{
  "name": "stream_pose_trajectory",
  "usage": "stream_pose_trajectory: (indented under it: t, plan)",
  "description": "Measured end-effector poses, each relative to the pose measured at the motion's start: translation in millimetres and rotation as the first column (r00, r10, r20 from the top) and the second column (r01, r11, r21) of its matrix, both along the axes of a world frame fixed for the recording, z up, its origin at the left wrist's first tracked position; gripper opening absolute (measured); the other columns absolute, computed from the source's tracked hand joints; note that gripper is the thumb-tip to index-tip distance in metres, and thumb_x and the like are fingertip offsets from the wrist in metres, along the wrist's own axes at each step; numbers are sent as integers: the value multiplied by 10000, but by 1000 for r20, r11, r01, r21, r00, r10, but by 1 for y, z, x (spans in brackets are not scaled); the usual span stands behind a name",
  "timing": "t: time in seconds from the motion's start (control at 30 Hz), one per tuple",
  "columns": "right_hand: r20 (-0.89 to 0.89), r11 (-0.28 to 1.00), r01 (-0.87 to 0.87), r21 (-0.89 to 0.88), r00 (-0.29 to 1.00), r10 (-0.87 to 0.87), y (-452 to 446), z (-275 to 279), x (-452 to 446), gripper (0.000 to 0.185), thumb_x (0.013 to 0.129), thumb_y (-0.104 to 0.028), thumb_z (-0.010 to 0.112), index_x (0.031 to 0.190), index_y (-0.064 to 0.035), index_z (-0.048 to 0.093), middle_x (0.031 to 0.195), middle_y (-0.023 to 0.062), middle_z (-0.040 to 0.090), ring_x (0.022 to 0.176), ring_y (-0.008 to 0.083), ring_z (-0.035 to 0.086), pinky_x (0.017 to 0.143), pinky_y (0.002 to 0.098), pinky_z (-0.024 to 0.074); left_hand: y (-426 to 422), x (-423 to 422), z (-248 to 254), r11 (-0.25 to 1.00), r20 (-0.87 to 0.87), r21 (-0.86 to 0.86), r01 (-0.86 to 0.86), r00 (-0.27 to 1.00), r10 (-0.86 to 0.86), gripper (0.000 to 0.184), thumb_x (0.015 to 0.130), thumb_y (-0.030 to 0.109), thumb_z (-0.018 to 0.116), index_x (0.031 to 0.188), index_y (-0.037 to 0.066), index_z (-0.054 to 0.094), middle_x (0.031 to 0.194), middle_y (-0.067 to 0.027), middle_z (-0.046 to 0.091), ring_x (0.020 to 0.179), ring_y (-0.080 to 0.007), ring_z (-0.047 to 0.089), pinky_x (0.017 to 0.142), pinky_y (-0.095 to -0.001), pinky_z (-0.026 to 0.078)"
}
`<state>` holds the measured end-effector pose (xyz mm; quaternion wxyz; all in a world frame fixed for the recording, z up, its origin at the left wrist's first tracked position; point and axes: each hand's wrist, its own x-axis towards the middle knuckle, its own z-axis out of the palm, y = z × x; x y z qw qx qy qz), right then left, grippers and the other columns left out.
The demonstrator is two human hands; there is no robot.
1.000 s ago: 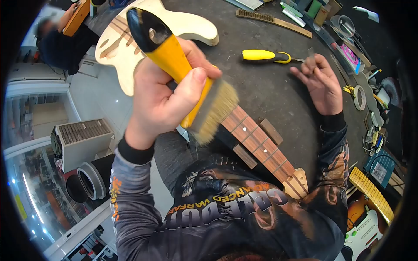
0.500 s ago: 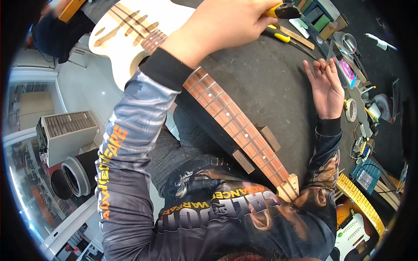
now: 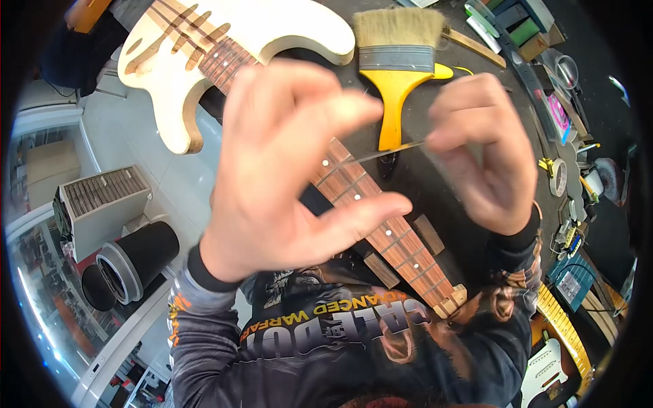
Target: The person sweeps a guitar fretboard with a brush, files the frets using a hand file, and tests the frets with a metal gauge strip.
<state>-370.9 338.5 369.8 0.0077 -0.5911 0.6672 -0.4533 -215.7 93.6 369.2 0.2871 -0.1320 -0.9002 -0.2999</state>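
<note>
My left hand [image 3: 272, 177] is raised above the guitar neck, with its thumb and fingers spread and nothing between them. Pinched in my right hand [image 3: 483, 146] is a thin flat strip [image 3: 384, 154], which points left across the fretboard; its far end is blurred. Below the hands, the neck [image 3: 401, 248] with a dark fretted board and dot inlays runs diagonally, partly hidden by my left hand. It joins a pale unfinished guitar body [image 3: 299, 27]. A wide yellow brush [image 3: 394, 88] lies on the table beyond, bristles away from me.
Dark wooden blocks [image 3: 428, 234] flank the neck. A wooden-handled brush [image 3: 476, 47], tape roll [image 3: 558, 178] and small tools lie at the right. Another guitar [image 3: 547, 374] is at the lower right. A person's dark clothing [image 3: 75, 58] shows at the upper left.
The yellow brush has left my left hand and now lies on the table. My left hand has come back over the neck and opened. My right hand has moved inward with the strip.
</note>
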Motion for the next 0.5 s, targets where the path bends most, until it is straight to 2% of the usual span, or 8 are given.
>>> stream_pose_trajectory:
  t: [0.13,0.3,0.5]
  plan:
    - [12,985,-167,41,986,166,-35,-13,5,299,920,62,843,1165,-82,752,1091,90,708,1012,315,687,948,452,535,15,32,-22,987,34,-56,-149,988,151,458,808,182,1021,1212,68,838,1061,-82,653,1022,-300,608,891,-439,485]
    - [110,973,-225,45,970,219,-45,-31,6,297,926,42,860,1173,-88,758,1089,80,715,1028,307,695,957,453,538,18,42,-37,976,55,-40,-213,975,215,365,785,5,977,1116,71,836,999,-63,662,954,-286,616,818,-436,481]
    - [229,972,-232,48,949,216,-39,-43,0,330,907,24,896,1190,-85,765,1101,77,725,1033,304,697,970,458,541,22,36,-43,983,99,41,-178,980,173,340,775,-38,957,1067,39,800,937,-74,679,817,-292,621,754,-434,482]
